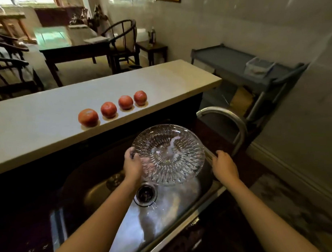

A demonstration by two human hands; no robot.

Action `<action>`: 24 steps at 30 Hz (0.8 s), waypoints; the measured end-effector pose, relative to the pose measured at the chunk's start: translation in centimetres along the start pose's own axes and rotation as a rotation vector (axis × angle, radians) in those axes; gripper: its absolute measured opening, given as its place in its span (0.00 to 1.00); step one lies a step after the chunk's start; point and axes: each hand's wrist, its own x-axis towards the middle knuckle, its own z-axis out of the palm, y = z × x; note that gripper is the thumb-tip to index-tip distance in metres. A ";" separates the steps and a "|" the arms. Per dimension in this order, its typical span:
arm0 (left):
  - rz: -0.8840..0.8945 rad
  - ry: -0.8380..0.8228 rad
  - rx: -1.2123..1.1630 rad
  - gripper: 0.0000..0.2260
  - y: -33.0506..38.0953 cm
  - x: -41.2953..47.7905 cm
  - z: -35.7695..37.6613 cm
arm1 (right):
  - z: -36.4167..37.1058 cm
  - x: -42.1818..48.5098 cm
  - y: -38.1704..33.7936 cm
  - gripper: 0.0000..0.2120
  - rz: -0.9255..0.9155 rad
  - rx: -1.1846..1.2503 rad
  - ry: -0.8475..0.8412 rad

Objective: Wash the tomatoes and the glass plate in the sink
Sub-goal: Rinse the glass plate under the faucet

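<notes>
A cut-glass plate (169,154) is held tilted over the steel sink (185,213), with a thin stream of water landing near its centre. My left hand (132,165) grips the plate's left rim, fingers showing through the glass. My right hand (224,166) rests on the sink's right edge, by the base of the curved tap (230,119); what its fingers touch is hidden. Several red tomatoes (108,109) stand in a row on the pale raised counter (48,126) behind the sink.
The sink drain (146,194) lies below the plate. A dark countertop surrounds the sink. A grey trolley (240,66) with a plastic box stands at the right by the wall. A dark table and chairs fill the room beyond the counter.
</notes>
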 end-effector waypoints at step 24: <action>-0.002 0.031 -0.066 0.14 0.8 -2.0 3.0 | 3.4 1.9 1.9 0.12 0.191 0.498 -0.033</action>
